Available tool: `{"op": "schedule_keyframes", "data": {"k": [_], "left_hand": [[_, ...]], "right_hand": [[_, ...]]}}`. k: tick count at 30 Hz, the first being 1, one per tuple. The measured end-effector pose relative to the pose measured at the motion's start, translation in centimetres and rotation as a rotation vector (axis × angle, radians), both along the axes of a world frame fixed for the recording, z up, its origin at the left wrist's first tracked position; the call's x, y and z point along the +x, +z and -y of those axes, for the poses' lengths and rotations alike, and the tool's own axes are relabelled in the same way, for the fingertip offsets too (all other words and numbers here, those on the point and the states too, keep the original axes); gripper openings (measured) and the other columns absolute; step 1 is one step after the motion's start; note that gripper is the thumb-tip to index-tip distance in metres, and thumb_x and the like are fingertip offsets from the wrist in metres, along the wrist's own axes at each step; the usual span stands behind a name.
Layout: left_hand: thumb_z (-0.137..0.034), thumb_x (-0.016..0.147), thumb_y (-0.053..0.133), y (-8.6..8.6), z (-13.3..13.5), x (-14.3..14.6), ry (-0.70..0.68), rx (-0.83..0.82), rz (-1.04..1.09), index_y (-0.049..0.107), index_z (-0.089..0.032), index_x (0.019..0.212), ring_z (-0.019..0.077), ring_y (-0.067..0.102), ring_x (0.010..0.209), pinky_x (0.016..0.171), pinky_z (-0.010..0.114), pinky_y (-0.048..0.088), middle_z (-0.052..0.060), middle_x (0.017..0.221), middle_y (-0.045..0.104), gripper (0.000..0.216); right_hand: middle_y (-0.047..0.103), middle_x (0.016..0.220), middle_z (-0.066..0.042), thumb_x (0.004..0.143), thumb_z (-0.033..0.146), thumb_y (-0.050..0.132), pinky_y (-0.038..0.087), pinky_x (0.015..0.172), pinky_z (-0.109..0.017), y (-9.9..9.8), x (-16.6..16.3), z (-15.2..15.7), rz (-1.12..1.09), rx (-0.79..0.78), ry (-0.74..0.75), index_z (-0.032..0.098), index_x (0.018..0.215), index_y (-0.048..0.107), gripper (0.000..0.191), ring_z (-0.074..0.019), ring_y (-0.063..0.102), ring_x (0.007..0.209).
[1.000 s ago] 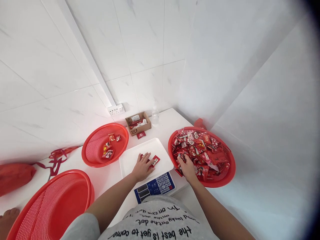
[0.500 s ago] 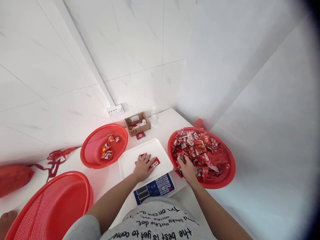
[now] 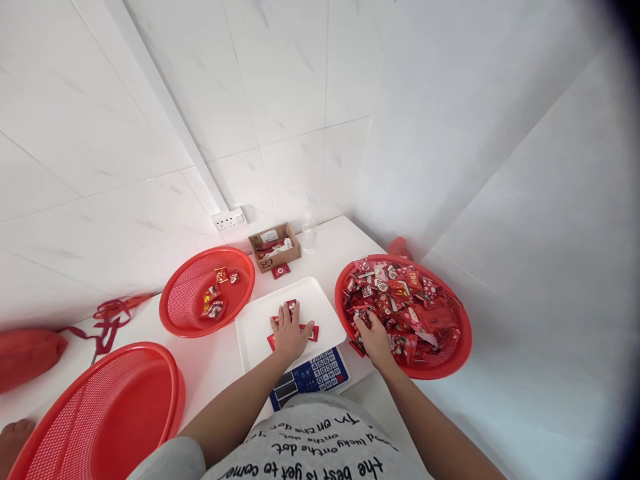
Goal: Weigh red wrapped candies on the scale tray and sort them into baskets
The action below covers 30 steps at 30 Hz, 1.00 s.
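My left hand [image 3: 291,333] lies with fingers spread on the white pan of a digital scale [image 3: 320,313], over several red candy packets [image 3: 311,332] that stick out around its fingers. At the right, my right hand [image 3: 373,337] rests at the near left rim of a red plastic basket [image 3: 466,347] heaped with red wrapped candies [image 3: 400,300]. Its fingers are bent together around a candy packet [image 3: 361,312], mostly hidden by the hand. The blue keypad [image 3: 327,370] of the scale shows in front of the pan.
A red basket [image 3: 175,307] with several candies stands behind left; another red basket [image 3: 135,413] is at the front left. A small cardboard box [image 3: 283,257], a red packet [image 3: 281,271] and a clear bottle [image 3: 309,233] are near the wall. A red bag [image 3: 30,357] lies far left.
My left hand has turned more upright on the scale pan, and the packets under it have shifted and spread, showing more around its fingers. My right hand has hardly moved.
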State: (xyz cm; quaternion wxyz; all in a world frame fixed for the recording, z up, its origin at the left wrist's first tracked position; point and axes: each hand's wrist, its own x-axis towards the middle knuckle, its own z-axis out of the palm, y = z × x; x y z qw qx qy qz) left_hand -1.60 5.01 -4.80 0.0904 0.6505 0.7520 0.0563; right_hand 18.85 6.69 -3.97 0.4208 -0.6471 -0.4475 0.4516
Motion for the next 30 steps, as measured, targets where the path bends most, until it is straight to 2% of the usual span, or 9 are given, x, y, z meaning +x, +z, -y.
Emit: {"op": "schedule_keyframes", "data": {"k": [4, 8, 10, 12, 16, 18, 22, 28, 30], "left_hand": [[-0.052, 0.085, 0.035, 0.4, -0.8, -2.1, -0.25, 0.013, -0.045, 0.032, -0.028, 0.136, 0.0288, 0.019, 0.134, 0.106, 0.053, 0.013, 0.006, 0.147, 0.024, 0.056], [-0.056, 0.083, 0.035, 1.5, -1.6, -4.1, -0.574, -0.027, -0.044, 0.021, -0.029, 0.139, 0.0244, 0.02, 0.134, 0.108, 0.049, 0.011, 0.005, 0.147, 0.024, 0.064], [-0.06, 0.081, 0.035, 1.9, -1.8, -4.4, -0.651, -0.031, -0.046, 0.018, -0.028, 0.14, 0.0237, 0.018, 0.134, 0.109, 0.048, 0.01, 0.005, 0.148, 0.022, 0.069], [-0.059, 0.082, 0.036, 2.0, -1.6, -3.9, -0.597, -0.005, -0.068, 0.019, -0.029, 0.14, 0.0254, 0.015, 0.135, 0.108, 0.052, 0.009, 0.006, 0.148, 0.021, 0.068], [-0.052, 0.084, 0.037, 1.1, -0.2, -1.9, -0.259, -0.013, -0.105, 0.019, -0.029, 0.14, 0.0343, 0.011, 0.135, 0.1, 0.064, 0.012, 0.009, 0.149, 0.015, 0.064], [-0.053, 0.083, 0.037, 0.5, 0.4, -1.4, -0.196, -0.043, -0.105, 0.019, -0.03, 0.14, 0.0364, 0.009, 0.134, 0.098, 0.067, 0.011, 0.009, 0.149, 0.016, 0.064], [-0.053, 0.081, 0.041, 0.2, 0.7, -2.0, -0.309, -0.035, -0.1, 0.019, -0.031, 0.14, 0.0358, 0.006, 0.135, 0.1, 0.065, 0.006, 0.006, 0.148, 0.019, 0.066], [-0.055, 0.081, 0.041, 1.5, -0.5, -4.7, -0.552, -0.05, -0.057, 0.02, -0.033, 0.139, 0.0313, 0.01, 0.135, 0.105, 0.058, 0.009, 0.006, 0.148, 0.021, 0.065], [-0.054, 0.082, 0.041, 1.9, -0.6, -5.1, -0.544, -0.034, -0.033, 0.021, -0.032, 0.139, 0.0293, 0.011, 0.135, 0.106, 0.056, 0.009, 0.008, 0.148, 0.02, 0.064]], "right_hand": [[0.055, 0.055, 0.004, 0.07, 0.046, 0.051, 0.043, 0.053, -0.028, 0.3, -0.1, 0.0, -0.012, 0.005, -0.006, 0.02, 0.087, 0.052, 0.031, -0.016, 0.052, 0.047], [0.052, 0.051, 0.005, 0.07, 0.047, 0.05, 0.041, 0.051, -0.028, 0.6, -0.2, 0.1, -0.012, 0.008, -0.011, 0.02, 0.085, 0.052, 0.03, -0.0157, 0.05, 0.046], [0.052, 0.05, 0.005, 0.07, 0.046, 0.05, 0.041, 0.049, -0.027, 0.7, -0.2, 0.1, -0.016, 0.008, -0.017, 0.02, 0.087, 0.053, 0.031, -0.0156, 0.05, 0.045], [0.052, 0.049, 0.005, 0.069, 0.046, 0.05, 0.04, 0.048, -0.027, 0.8, -0.2, 0.2, -0.023, 0.007, -0.019, 0.02, 0.088, 0.054, 0.033, -0.0156, 0.049, 0.044], [0.053, 0.05, 0.005, 0.069, 0.046, 0.05, 0.041, 0.049, -0.027, 0.8, -0.1, 0.1, -0.02, 0.019, -0.011, 0.02, 0.085, 0.055, 0.031, -0.0155, 0.05, 0.045], [0.054, 0.052, 0.004, 0.069, 0.046, 0.051, 0.042, 0.05, -0.027, 0.7, -0.1, 0.1, -0.015, 0.024, -0.009, 0.02, 0.085, 0.055, 0.031, -0.0155, 0.051, 0.046], [0.055, 0.053, 0.004, 0.069, 0.046, 0.05, 0.042, 0.052, -0.028, 0.6, -0.2, 0.0, -0.007, 0.012, -0.005, 0.02, 0.085, 0.054, 0.031, -0.0157, 0.051, 0.046], [0.054, 0.052, 0.004, 0.069, 0.047, 0.05, 0.041, 0.051, -0.028, 0.9, -0.2, 0.1, -0.006, 0.003, -0.016, 0.019, 0.089, 0.055, 0.035, -0.0162, 0.051, 0.046], [0.054, 0.05, 0.004, 0.07, 0.048, 0.049, 0.042, 0.051, -0.029, 0.8, -0.1, 0.1, 0.011, 0.004, -0.011, 0.019, 0.091, 0.056, 0.037, -0.0168, 0.051, 0.046]]}}
